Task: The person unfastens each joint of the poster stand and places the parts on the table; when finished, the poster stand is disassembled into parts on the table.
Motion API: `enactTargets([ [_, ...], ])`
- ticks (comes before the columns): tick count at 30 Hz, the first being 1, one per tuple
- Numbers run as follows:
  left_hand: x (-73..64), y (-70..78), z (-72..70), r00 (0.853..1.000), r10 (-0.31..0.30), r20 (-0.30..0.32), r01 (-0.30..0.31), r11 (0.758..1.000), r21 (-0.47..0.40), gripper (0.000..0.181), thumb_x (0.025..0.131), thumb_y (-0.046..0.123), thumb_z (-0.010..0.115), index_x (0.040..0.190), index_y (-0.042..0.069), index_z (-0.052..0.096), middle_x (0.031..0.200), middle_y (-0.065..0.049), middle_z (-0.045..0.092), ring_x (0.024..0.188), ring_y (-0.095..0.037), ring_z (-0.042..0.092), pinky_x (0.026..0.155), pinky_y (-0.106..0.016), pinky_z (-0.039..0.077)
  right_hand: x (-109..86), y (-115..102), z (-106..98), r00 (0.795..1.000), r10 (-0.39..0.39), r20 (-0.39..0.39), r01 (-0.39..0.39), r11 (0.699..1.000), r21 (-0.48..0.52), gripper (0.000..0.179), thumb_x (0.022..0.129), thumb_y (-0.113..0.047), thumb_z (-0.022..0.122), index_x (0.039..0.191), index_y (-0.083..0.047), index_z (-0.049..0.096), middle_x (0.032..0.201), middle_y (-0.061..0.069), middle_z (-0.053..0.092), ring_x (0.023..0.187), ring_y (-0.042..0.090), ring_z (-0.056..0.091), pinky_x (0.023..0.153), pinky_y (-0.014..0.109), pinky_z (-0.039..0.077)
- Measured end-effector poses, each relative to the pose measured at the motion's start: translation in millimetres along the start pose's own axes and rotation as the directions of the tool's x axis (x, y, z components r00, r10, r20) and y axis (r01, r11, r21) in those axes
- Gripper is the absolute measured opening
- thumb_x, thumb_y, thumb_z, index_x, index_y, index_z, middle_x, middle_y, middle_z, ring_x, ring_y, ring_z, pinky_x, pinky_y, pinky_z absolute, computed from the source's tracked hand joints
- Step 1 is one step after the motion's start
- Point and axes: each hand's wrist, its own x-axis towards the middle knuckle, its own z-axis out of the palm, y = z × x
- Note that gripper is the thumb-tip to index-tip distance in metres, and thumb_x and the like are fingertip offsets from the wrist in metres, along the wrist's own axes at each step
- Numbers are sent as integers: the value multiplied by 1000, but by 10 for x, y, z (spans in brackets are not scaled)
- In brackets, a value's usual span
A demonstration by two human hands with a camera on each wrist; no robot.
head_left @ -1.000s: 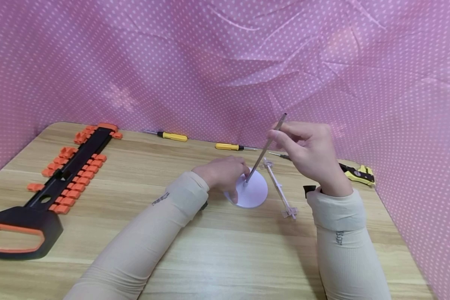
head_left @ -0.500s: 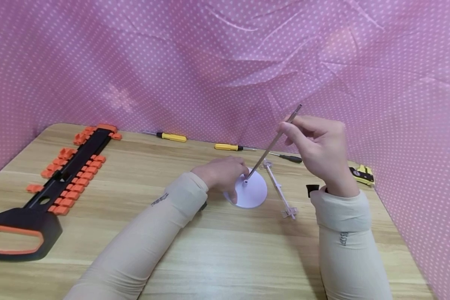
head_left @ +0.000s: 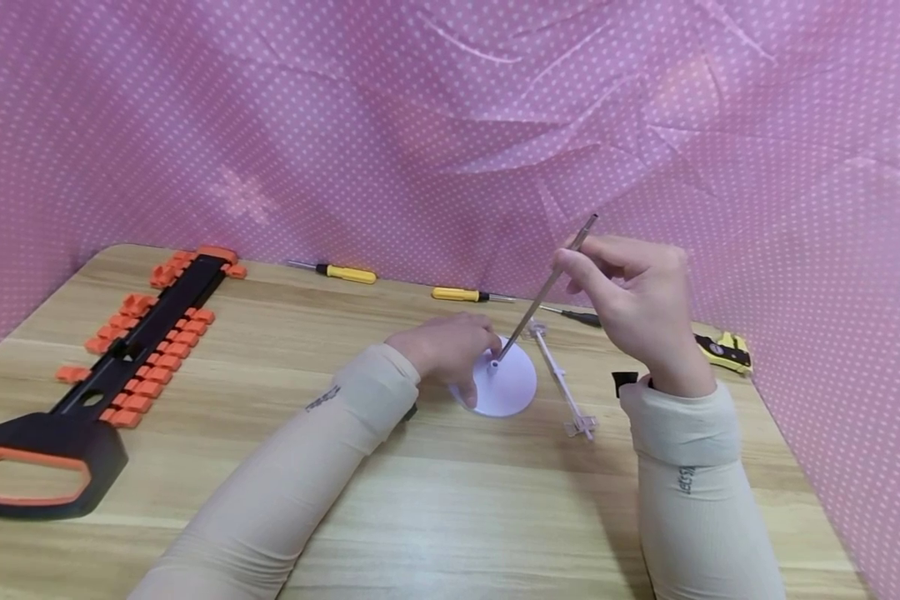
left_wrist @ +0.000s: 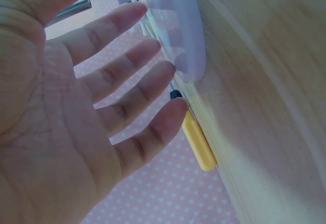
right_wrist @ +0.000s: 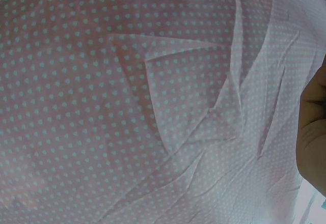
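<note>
A white round disc (head_left: 508, 392) with a small raised tube (head_left: 493, 366) at its centre lies on the wooden table. My left hand (head_left: 450, 348) rests on its left side, thumb and fingers spread. In the left wrist view the fingers (left_wrist: 142, 89) are fairly straight, tips against the edge of the disc (left_wrist: 191, 35). My right hand (head_left: 630, 296) pinches a thin grey metal rod (head_left: 543, 287) between thumb and fingers. The rod slants down to the left, its lower end right beside the raised tube. Only part of the right hand (right_wrist: 311, 132) shows in the right wrist view.
Right of the disc lies a thin white stick (head_left: 561, 375) with clear pieces at both ends. Along the back lie yellow-handled screwdrivers (head_left: 351, 274), a black-handled one (head_left: 583, 318) and a yellow-black tool (head_left: 726, 353). A black rack with orange clips (head_left: 138, 346) lies left. Pink dotted cloth (head_left: 450, 125) hangs behind.
My right hand moved right and tilted the rod further over, its lower end shifting from the raised tube to just beside it, then came slightly back left. The left hand stays on the disc.
</note>
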Motion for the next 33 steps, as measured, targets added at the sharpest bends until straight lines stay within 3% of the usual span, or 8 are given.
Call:
enactTargets([
  [22, -9, 20, -4, 1000, -4, 5, 4, 1000, 8, 74, 74, 32, 99, 140, 22, 68, 146, 1, 59, 139, -22, 52, 116, -42, 46, -6, -1, 3, 1000, 13, -12, -13, 1000, -12, 6, 94, 2, 77, 91, 1, 82, 77, -28, 70, 62, 2, 68, 60, 15, 54],
  [24, -11, 23, -7, 1000, -2, 5, 2, 1000, 11, 74, 74, 32, 99, 140, 22, 68, 147, 1, 59, 140, -22, 51, 117, -42, 45, -5, 4, 1, 1000, 13, -13, -13, 1000, -14, 6, 95, 2, 77, 92, 1, 82, 78, -23, 73, 62, 4, 69, 61, 15, 55],
  [30, -9, 21, -5, 1000, 2, 8, -2, 1000, 19, 71, 75, 32, 99, 139, 21, 69, 146, 1, 59, 139, -22, 52, 116, -42, 46, -2, 12, 4, 1000, 12, -9, -13, 1000, -24, 7, 95, 2, 76, 93, 2, 82, 79, 12, 79, 62, 2, 69, 63, 16, 57],
  [33, -9, 17, -1, 1000, 4, 7, -4, 1000, 21, 69, 76, 32, 98, 138, 21, 69, 145, 1, 60, 137, -22, 53, 114, -41, 48, -1, 12, 8, 1000, 19, -6, -19, 999, -30, 7, 96, 1, 75, 94, 2, 82, 79, 17, 78, 63, -2, 68, 63, 15, 57],
])
